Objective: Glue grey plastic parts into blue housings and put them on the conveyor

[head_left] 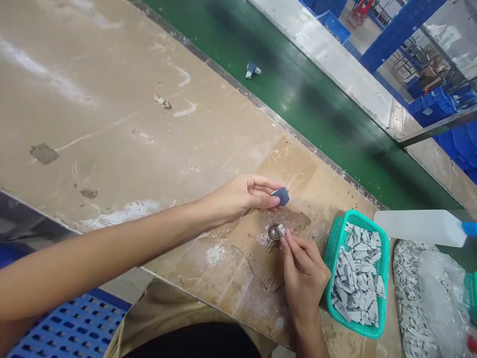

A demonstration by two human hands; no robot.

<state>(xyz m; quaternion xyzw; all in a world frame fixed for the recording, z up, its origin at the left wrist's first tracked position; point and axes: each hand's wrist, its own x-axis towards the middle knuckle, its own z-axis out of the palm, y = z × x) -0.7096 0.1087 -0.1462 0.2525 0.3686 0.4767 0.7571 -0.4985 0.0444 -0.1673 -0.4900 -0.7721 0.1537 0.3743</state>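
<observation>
My left hand (261, 194) pinches a small blue block-like part (281, 196) between thumb and fingers, above the workbench. Lower and to the right, my right hand (305, 263) is closed on a small light grey plastic piece (281, 229). That piece is over a small round metal cap (275, 232), which lies on a torn sheet of cardboard (268, 266); whether the two touch I cannot tell. Right beside my right hand stands a turquoise basket (330, 258) heaped with grey plastic pieces (357, 278).
A green conveyor belt (309, 114) runs along the bench's far side, carrying a blue and white part (253, 70). Right of the basket are a white bottle (417, 227) and a clear plastic bag (439, 293) of grey pieces. Blue crates (432, 107) stand beyond the belt.
</observation>
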